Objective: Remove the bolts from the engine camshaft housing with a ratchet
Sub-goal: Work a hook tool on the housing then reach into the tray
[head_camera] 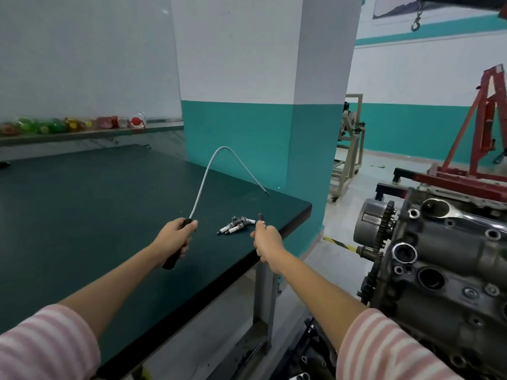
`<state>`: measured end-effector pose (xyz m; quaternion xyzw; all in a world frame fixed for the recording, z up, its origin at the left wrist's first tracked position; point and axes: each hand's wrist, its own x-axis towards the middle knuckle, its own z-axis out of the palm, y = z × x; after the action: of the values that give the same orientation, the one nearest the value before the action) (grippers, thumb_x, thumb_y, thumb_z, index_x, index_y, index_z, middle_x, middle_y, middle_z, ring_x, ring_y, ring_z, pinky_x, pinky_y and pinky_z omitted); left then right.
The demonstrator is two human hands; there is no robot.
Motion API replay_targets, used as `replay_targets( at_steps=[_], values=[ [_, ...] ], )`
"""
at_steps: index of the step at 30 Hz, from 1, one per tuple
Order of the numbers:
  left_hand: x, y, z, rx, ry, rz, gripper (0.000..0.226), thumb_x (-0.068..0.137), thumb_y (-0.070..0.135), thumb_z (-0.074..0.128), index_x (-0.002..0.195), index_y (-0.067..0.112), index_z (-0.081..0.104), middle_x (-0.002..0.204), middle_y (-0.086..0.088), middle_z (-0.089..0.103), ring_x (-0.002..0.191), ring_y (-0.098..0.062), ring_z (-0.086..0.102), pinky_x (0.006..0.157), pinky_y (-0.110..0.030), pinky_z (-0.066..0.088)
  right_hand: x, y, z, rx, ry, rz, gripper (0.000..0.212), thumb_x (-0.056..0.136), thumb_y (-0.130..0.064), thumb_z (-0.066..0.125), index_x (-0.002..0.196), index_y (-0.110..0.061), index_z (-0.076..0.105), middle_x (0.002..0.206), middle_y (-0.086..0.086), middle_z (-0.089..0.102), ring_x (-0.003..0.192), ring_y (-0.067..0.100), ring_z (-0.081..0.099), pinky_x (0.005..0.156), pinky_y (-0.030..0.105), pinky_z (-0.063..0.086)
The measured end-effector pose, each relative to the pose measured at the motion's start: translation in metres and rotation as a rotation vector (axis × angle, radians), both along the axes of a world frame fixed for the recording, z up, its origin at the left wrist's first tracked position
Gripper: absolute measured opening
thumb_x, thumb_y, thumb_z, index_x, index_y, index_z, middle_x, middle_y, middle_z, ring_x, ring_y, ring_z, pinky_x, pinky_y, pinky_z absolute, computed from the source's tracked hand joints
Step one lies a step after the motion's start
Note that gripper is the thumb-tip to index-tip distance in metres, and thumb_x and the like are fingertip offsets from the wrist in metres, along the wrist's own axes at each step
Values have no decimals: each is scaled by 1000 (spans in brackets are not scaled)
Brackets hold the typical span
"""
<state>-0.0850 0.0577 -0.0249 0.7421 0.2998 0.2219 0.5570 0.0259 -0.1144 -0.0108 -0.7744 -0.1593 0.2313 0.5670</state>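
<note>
Sitting on engine [450, 270] at far R: ratchet [450, 212], chrome, head resting on housing top, untouched. Engine w/ gears [384, 229] on its L face, round bores visible in top. No loose bolts clearly seen.
L hand [175, 237]: fingers clenched round black handle of flexible pick-up tool [203, 182]; its metal shaft arcs up, bends over, tip pointing down near surface [82, 215] far edge.
R hand [266, 239]: fingers grasping small dark item [260, 216], upright, type unclear.
Spark plugs [236, 225]: small cluster lying on surface btwn the two hands, nr R edge.
Surface: dark green top, metal leg [263, 292] below.
Sleeves: pink/white stripes.
Bkgd: white/teal pillar [247, 105]; shelf [90, 133] w/ coloured bottles [71, 124], blurred; red hoist [482, 127] behind engine; hook [416, 21] on chain top R.
</note>
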Motion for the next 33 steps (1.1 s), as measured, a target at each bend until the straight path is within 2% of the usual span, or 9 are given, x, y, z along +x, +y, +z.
replay_targets(
  at_steps=[4, 6, 7, 8, 14, 19, 23, 27, 33],
  values=[
    [0, 22, -13, 305, 266, 70, 38, 97, 37, 45, 91, 3, 59, 64, -4, 50, 53, -18, 47, 49, -24, 39, 3, 10, -12, -71, -44, -17, 23, 100, -25, 23, 97, -9, 39, 68, 0, 39, 55, 12, 35, 47, 25, 25],
    [3, 27, -19, 497, 401, 118, 40, 97, 40, 43, 88, 3, 58, 76, -6, 57, 66, -21, 53, 58, -28, 42, 5, 13, -18, -129, -97, 19, 22, 101, -22, 22, 86, -5, 22, 72, 1, 38, 60, 13, 36, 53, 26, 29],
    [4, 29, -21, 589, 456, 148, 38, 97, 38, 42, 89, 5, 58, 83, -7, 58, 72, -22, 55, 61, -30, 44, 8, 15, -22, -170, -140, 32, 34, 101, -22, 22, 126, 1, 16, 76, 2, 41, 66, 15, 39, 58, 29, 32],
    [6, 29, -23, 691, 510, 166, 34, 97, 36, 42, 92, 7, 58, 90, -6, 58, 78, -23, 56, 63, -31, 45, 11, 16, -24, -219, -192, 37, 28, 101, -24, 22, 106, -8, 46, 84, 5, 46, 73, 19, 43, 64, 31, 34],
    [24, 25, -27, 1154, 767, 200, 18, 97, 25, 46, 105, 14, 58, 107, -2, 49, 95, -19, 53, 64, -27, 38, 23, 38, -39, -434, -398, -134, 29, 99, -25, 33, 112, -3, 46, 112, 12, 61, 102, 30, 58, 70, 29, 37],
    [34, 26, -37, 1456, 882, 184, 24, 86, -2, 45, 101, 14, 55, 105, -1, 49, 88, -16, 50, 62, -25, 33, 37, 61, -30, -537, -419, -107, 30, 97, -21, 38, 119, 0, 43, 121, 14, 59, 111, 30, 56, 84, 32, 43],
    [36, 30, -36, 1549, 820, 155, 18, 82, -1, 53, 90, 15, 58, 98, -1, 52, 82, -16, 50, 63, -24, 34, 40, 74, -30, -541, -419, -89, 40, 98, -32, 38, 123, 0, 40, 122, 14, 58, 113, 29, 55, 85, 33, 43],
    [32, 31, -30, 1749, 608, 101, 27, 53, 14, 87, 58, 17, 60, 62, 1, 53, 52, -16, 50, 46, -25, 34, 39, 73, -36, -487, -441, -55, 46, 97, -39, 31, 121, 0, 38, 112, 13, 65, 103, 28, 60, 84, 35, 45],
    [26, 14, -26, 1632, 158, -76, 16, 65, 1, 80, 70, 6, 66, 62, -9, 56, 51, -26, 56, 44, -30, 46, 27, 52, -43, -323, -427, 43, 34, 94, -31, 41, 115, -4, 40, 111, 13, 59, 105, 31, 55, 72, 33, 35]
  ],
)
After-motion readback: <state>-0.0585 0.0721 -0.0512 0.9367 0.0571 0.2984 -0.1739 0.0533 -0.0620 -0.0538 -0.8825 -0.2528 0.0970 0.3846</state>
